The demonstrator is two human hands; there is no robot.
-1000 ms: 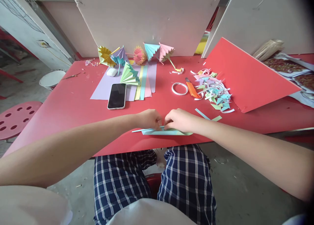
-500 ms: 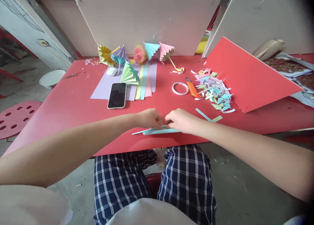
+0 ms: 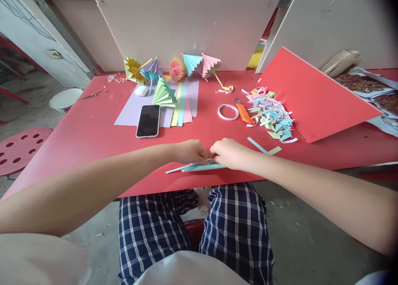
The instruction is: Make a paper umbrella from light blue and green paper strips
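My left hand (image 3: pixel 189 151) and my right hand (image 3: pixel 229 153) meet at the near edge of the red table (image 3: pixel 93 131). Both pinch a light blue folded paper strip (image 3: pixel 199 167) that lies flat under them. The fingers of both hands are closed on the paper. The strip's pointed end sticks out to the left of my left hand. Two loose paper strips (image 3: pixel 264 147), blue and green, lie just right of my right hand.
A black phone (image 3: pixel 148 121) lies on a lilac sheet (image 3: pixel 130 108) with coloured strips. Several paper umbrellas (image 3: pixel 174 71) stand at the back. A tape ring (image 3: pixel 228 111), an orange cutter (image 3: pixel 244 114), a scrap pile (image 3: pixel 272 117) and a leaning red board (image 3: pixel 311 98) sit to the right. A pink stool (image 3: pixel 20 150) stands left.
The green layer that stuck out right of my right hand is now out of sight, and the blue strip looks narrower. Both hands have stayed in place.
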